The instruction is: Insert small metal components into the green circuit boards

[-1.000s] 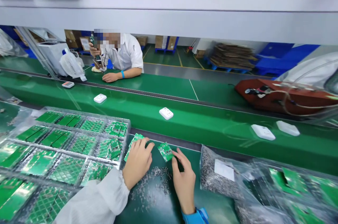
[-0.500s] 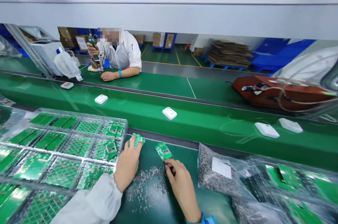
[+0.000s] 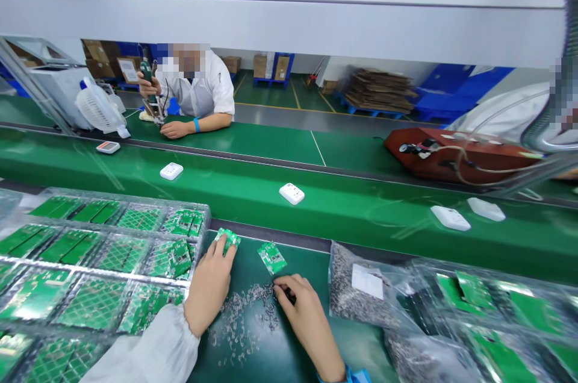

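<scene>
Now, beside the loose parts [image 3: 247, 298], the right hand [image 3: 301, 305] has thumb and forefinger close, any pinch too small to tell, seemingly picking a part, which calls for a fine grip, while one board [image 3: 272, 258] lies just ahead and the left hand [image 3: 210, 280] partly covers another board [image 3: 230, 237], its grip unclear.

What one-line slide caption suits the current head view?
Left hand at a green circuit board, right hand beside scattered small parts, compartmented tray at left.
</scene>
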Tool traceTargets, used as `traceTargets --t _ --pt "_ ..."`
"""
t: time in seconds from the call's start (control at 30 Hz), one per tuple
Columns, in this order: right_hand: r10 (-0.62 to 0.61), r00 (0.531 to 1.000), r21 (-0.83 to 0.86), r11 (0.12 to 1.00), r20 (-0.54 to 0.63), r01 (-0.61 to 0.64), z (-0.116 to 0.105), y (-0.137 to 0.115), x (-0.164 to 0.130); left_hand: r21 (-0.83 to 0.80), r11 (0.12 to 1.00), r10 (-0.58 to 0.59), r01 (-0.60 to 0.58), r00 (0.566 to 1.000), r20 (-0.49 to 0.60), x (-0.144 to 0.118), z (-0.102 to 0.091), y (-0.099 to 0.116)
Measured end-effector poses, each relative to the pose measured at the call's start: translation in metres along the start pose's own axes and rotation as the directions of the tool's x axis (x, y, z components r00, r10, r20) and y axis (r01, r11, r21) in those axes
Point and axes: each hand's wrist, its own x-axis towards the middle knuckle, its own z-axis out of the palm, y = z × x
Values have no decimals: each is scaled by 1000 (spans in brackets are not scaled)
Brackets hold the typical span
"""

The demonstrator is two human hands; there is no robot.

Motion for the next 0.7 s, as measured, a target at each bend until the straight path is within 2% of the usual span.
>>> traceTargets --t 0.27,0.43,0.7 --pt "-39 999 -26 999 20 39 -1 2 1 -27 1000 -15 15 1000 -16 2 2 -3" --pt "-58 998 -66 996 -7 57 1 8 2 -57 998 -24 22 999 -28 4 3 -5" --pt "-97 995 -215 972 -16 91 4 7 2 -45 999 1 -6 994 -111 6 8 -11"
